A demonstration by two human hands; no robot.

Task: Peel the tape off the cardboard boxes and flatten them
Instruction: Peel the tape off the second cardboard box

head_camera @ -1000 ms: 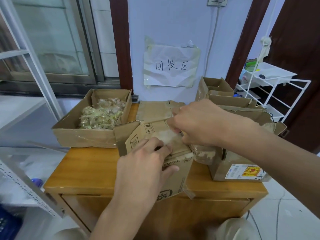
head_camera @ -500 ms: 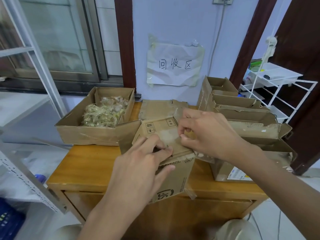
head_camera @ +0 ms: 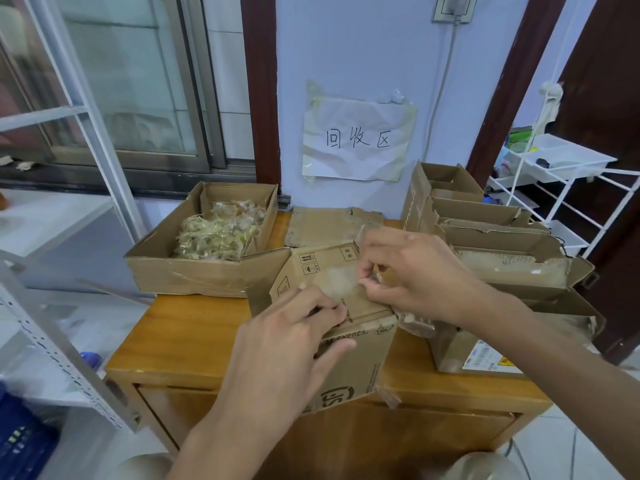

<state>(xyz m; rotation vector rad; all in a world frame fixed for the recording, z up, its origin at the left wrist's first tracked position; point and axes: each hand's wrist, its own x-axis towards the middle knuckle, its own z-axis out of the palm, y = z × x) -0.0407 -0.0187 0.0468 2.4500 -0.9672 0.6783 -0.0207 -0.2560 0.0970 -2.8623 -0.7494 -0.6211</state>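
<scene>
At the desk's (head_camera: 194, 344) front edge, the left hand (head_camera: 287, 351) grips the cardboard box (head_camera: 360, 362) while the right hand (head_camera: 412, 275) pinches its tape (head_camera: 375, 277).

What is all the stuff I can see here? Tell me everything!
Brown cardboard box being peeled: one, front centre of cabinet.
Open brown box of crumpled clear tape: one, back left.
Flattened brown cardboard: one, against the wall.
Open brown boxes: several, stacked on the right.
Wooden cabinet: one, orange-brown.
White paper sign: one, taped to the wall.
White wire rack: one, far right.
Left hand: holds the box.
Right hand: pinches tape.
</scene>
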